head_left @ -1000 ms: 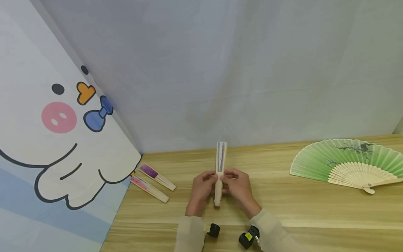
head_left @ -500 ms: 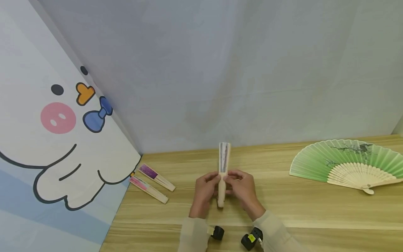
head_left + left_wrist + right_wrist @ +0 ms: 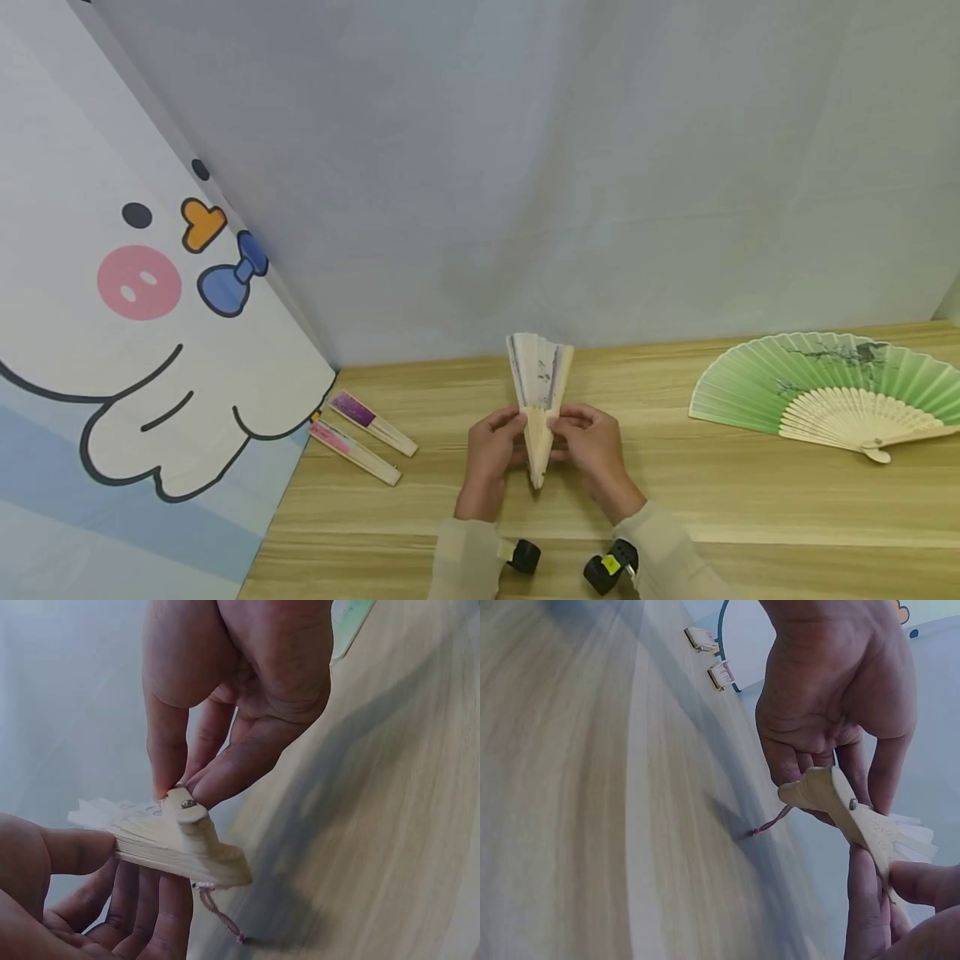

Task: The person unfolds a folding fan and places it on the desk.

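Lt-grey cloth backdrop [image 3: 450, 167] hung behind the pale wood-grain table [image 3: 750, 517]. White-and-blue cartoon panel [image 3: 60, 150] stood at the table's L side.

Green pleated folding fan w/ pale slatted sticks [image 3: 832, 375] lay spread wide on the table's R part, nr the far edge. White pleated folding fan w/ dark trim & pale wooden sticks [image 3: 538, 383] was held over the table's middle, leaf toward the far edge, pivot toward the near edge, open only to a slim wedge.

L hand [image 3: 491, 454] pinched the white fan's L side betw. thumb & fingers; R hand [image 3: 592, 446] did likewise on its R side. Each grip was narrow, w/ the fan in it.

Slim folded purple-topped fan [image 3: 373, 422] & slim folded pink-topped fan [image 3: 356, 452] lay nr each other at the table's L end. Thin pinkish cord [image 3: 217, 911] hung at the white fan's pivot end.

Progress, est.: green fan looked done, white fan approx. partway & well short of the green's spread, folded pair apparently not started.
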The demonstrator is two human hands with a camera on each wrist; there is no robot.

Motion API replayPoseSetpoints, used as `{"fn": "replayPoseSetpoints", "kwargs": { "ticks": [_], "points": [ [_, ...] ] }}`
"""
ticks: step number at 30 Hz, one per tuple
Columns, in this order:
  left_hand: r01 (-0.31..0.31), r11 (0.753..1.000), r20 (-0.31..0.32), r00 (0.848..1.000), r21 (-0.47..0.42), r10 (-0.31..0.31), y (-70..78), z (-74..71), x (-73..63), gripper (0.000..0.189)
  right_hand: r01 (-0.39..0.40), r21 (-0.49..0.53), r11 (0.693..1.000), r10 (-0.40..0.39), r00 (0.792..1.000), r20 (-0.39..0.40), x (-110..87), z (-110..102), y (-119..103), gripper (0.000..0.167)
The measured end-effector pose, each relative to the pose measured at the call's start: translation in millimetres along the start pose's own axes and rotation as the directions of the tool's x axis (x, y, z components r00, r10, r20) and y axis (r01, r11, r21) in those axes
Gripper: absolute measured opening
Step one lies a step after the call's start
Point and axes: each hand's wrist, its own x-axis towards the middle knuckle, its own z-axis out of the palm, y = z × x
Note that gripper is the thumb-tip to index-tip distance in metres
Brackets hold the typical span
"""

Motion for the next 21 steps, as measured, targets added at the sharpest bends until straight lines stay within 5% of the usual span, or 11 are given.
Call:
{"fn": "replayPoseSetpoints", "kwargs": {
  "ticks": [21],
  "points": [
    [-0.025,0.996,-0.022,0.999,-0.084,0.023,-3.9,8.5,-3.4,0.024,-0.009,0.049,0.999,0.009,1.000,0.003,1.5,-14,-8,0.026]
  ]
}}
